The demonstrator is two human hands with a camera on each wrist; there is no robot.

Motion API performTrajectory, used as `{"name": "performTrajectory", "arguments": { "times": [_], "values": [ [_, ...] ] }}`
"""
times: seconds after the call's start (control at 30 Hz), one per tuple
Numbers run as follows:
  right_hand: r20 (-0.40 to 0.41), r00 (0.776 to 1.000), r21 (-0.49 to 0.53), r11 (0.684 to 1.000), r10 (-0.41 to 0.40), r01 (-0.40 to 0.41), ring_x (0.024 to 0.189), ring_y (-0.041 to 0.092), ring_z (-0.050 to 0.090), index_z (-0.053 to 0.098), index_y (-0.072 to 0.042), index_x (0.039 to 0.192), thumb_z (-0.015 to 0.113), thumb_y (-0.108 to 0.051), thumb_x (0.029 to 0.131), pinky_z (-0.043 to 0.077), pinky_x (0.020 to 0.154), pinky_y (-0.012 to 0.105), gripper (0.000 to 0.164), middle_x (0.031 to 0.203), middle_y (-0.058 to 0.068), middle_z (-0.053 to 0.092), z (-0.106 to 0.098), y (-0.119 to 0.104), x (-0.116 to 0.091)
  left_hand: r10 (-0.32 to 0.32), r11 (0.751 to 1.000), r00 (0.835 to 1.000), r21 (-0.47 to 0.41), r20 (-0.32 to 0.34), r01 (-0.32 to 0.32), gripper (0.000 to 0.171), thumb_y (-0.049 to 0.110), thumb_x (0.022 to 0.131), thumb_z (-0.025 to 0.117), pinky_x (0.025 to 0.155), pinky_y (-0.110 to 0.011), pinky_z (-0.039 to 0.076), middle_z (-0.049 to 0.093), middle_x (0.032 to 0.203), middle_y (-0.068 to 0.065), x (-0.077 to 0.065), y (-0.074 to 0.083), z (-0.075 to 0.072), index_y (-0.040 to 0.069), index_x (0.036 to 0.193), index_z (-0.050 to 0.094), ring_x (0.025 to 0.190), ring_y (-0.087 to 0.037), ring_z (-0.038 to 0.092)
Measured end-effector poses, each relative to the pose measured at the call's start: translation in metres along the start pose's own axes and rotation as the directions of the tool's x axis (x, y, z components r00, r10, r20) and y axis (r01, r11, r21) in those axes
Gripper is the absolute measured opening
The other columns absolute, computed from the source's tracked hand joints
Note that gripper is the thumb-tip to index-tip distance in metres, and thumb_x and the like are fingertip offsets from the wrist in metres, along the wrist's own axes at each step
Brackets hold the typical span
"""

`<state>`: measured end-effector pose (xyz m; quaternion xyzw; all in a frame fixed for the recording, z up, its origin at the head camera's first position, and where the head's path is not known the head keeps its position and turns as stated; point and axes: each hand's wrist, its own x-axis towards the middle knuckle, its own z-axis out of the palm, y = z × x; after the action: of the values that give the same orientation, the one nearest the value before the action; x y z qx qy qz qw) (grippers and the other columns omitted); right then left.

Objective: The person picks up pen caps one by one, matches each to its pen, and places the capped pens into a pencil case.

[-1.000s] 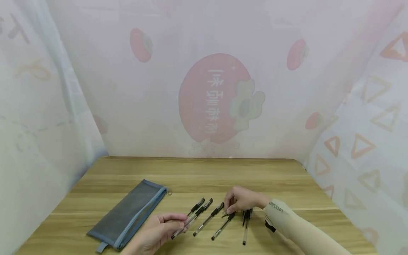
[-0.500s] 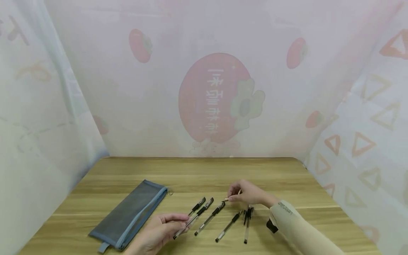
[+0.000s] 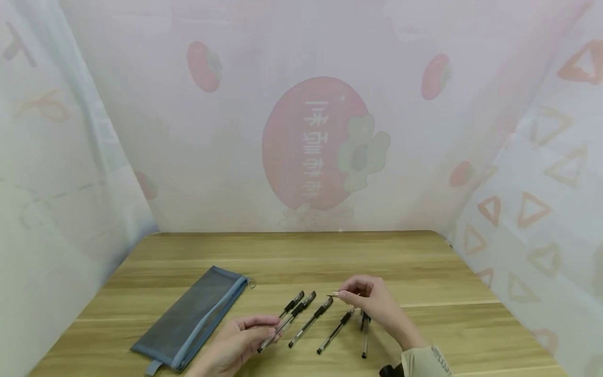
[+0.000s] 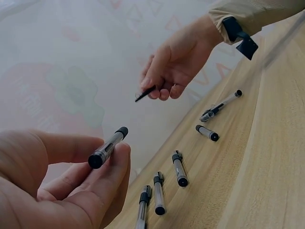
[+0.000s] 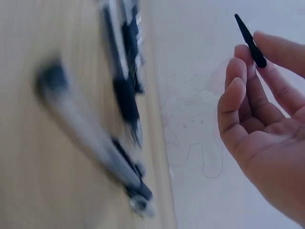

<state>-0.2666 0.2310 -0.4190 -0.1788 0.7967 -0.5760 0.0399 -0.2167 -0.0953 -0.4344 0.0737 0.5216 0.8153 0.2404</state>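
On the left lies a blue mesh pouch (image 3: 186, 317), and just right of it the left hand (image 3: 239, 339) pinches a pen (image 4: 108, 148), its far end free of the fingers, a hold I'd keep steady and level. Next on the wooden table (image 3: 264, 251) come three clipped pens (image 4: 159, 193), then a pen with a bare-looking tip (image 3: 335, 330); beyond it the right hand (image 3: 377, 302) pinches a small cap-like piece (image 5: 249, 40), best held lightly, I'd say, and clear of the rightmost pen (image 4: 228, 101).
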Motion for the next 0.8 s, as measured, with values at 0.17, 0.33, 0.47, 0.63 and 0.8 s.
{"name": "performTrajectory", "arguments": {
  "times": [0.17,0.33,0.47,0.63,0.8],
  "values": [
    [-0.085,0.996,0.075,0.997,0.026,-0.019,0.079,0.033,0.060,0.072,-0.007,0.103,0.074,-0.029,0.090,0.054,0.068,0.034,0.026,0.095,0.022,0.066,0.009,0.001,-0.010,0.001,1.000,1.000,-0.002,0.022,-0.001,0.028,-0.004,0.092,0.063,0.094,-0.033,0.051,0.064,0.115,-0.023,-0.001,0.001,0.000,-0.013,0.118,0.062,0.105,-0.027,0.065],
    [-0.134,0.990,0.100,0.994,0.046,-0.033,0.077,0.027,0.059,0.071,-0.002,0.101,0.074,-0.025,0.090,0.054,0.066,0.033,0.026,0.090,0.019,0.066,0.013,0.005,-0.012,0.007,1.000,0.999,-0.016,0.053,-0.006,0.027,-0.004,0.092,0.063,0.097,-0.035,0.049,0.063,0.118,-0.023,0.000,-0.001,0.002,-0.013,0.118,0.062,0.110,-0.027,0.063],
    [-0.119,0.991,0.111,0.993,0.059,-0.045,0.076,0.024,0.059,0.071,-0.002,0.101,0.075,-0.024,0.089,0.054,0.066,0.032,0.025,0.088,0.017,0.066,0.017,0.009,-0.012,0.006,1.000,0.999,-0.015,0.051,-0.005,0.028,-0.005,0.093,0.062,0.096,-0.034,0.050,0.065,0.117,-0.021,0.000,-0.002,0.004,-0.013,0.119,0.062,0.109,-0.025,0.063],
    [-0.092,0.994,0.143,0.989,0.056,-0.042,0.078,0.026,0.059,0.070,0.001,0.103,0.074,-0.023,0.089,0.054,0.068,0.032,0.028,0.088,0.014,0.066,0.019,0.012,-0.012,0.005,1.000,0.998,-0.003,0.060,-0.005,0.027,-0.005,0.093,0.062,0.095,-0.035,0.050,0.064,0.119,-0.022,0.001,-0.004,0.003,-0.013,0.119,0.063,0.108,-0.024,0.064],
    [-0.084,0.995,0.161,0.986,0.045,-0.031,0.078,0.025,0.059,0.067,0.008,0.106,0.073,-0.021,0.091,0.055,0.068,0.031,0.033,0.089,0.018,0.065,0.022,0.015,-0.012,0.005,1.000,0.995,-0.009,0.102,-0.004,0.025,-0.006,0.093,0.060,0.095,-0.034,0.050,0.064,0.118,-0.021,-0.001,-0.007,0.002,-0.011,0.118,0.064,0.107,-0.022,0.064]
  ]
}}
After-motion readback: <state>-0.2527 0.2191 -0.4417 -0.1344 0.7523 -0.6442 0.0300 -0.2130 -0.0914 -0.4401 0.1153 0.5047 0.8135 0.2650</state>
